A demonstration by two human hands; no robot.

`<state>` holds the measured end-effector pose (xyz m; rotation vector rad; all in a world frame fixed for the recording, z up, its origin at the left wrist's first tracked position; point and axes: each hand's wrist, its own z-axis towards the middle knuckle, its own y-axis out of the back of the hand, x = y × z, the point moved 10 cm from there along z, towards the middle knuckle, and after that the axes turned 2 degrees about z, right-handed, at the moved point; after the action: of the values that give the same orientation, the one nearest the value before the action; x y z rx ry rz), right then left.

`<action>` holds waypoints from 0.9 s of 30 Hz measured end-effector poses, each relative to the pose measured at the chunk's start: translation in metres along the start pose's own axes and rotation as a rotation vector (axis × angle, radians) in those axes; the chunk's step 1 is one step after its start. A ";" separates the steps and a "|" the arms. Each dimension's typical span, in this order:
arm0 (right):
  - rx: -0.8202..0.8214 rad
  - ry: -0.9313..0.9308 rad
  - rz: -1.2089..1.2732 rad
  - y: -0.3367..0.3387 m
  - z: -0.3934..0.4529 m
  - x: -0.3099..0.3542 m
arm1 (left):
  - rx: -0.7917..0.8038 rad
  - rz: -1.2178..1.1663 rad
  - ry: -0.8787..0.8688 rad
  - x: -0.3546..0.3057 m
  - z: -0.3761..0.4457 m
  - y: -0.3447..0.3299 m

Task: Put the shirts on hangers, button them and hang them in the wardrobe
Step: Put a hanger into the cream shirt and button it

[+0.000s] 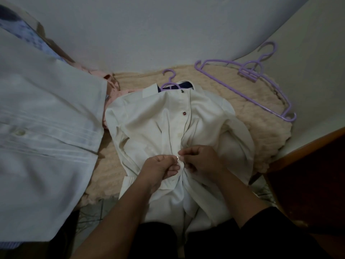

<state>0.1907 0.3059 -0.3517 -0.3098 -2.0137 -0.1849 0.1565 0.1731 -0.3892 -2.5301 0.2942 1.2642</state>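
At the far left a pale shirt is lying spread over the bed edge, one button showing, with pink cloth bunching just past it. In the middle, the cream shirt is lying face up on the beige blanket, its long axis running straight away from the person, collar far, hem toward the body, and a purple hanger is poking out of the collar. Two buttons are sitting closed high on the placket. The left hand is pinching the left front edge, with a small button seemingly between its fingertips, while the right hand is pinching the facing edge, the two nearly touching over the placket. Both are equally near the fastening; the unbuttoned run is probably lying below them, toward the person. At the right, spare purple hangers are resting on the blanket.
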 end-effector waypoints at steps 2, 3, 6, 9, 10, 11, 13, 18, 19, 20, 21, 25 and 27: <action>0.008 0.030 -0.031 -0.002 0.002 0.010 | 0.019 -0.040 0.030 -0.003 0.003 -0.002; 0.009 0.044 -0.028 -0.004 0.005 0.015 | 0.022 -0.043 0.021 -0.008 0.005 -0.003; -0.030 0.066 0.072 -0.003 0.019 0.030 | 0.007 -0.045 -0.077 -0.033 0.010 -0.002; -0.079 0.088 0.225 0.004 0.033 0.049 | 0.026 0.017 -0.163 -0.057 0.013 0.001; -0.072 0.094 0.257 0.005 0.036 0.055 | 0.022 0.061 -0.162 -0.059 0.014 0.003; -0.056 0.099 0.263 0.005 0.038 0.060 | 0.005 0.107 -0.163 -0.060 0.015 0.005; -0.033 0.109 0.183 0.004 0.038 0.063 | -0.049 0.169 -0.168 -0.056 0.015 0.009; -0.220 0.196 -0.291 0.025 0.018 0.045 | -0.177 0.198 -0.220 -0.038 0.008 0.017; -0.267 0.229 -0.397 0.028 0.011 0.042 | -0.197 0.192 -0.238 -0.036 0.006 0.018; -0.307 0.261 -0.471 0.029 0.004 0.040 | -0.213 0.186 -0.258 -0.036 0.002 0.018; -0.338 0.289 -0.523 0.028 -0.001 0.037 | -0.224 0.179 -0.279 -0.036 -0.001 0.018; -0.384 0.311 -0.668 0.018 -0.009 0.025 | -0.226 0.150 -0.318 -0.032 -0.009 0.018; -0.383 0.271 -0.703 0.017 -0.008 0.021 | -0.221 0.140 -0.308 -0.028 -0.010 0.017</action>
<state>0.1934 0.3232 -0.3293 0.1948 -1.7325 -1.0036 0.1421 0.1551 -0.3638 -2.4721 0.2784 1.8046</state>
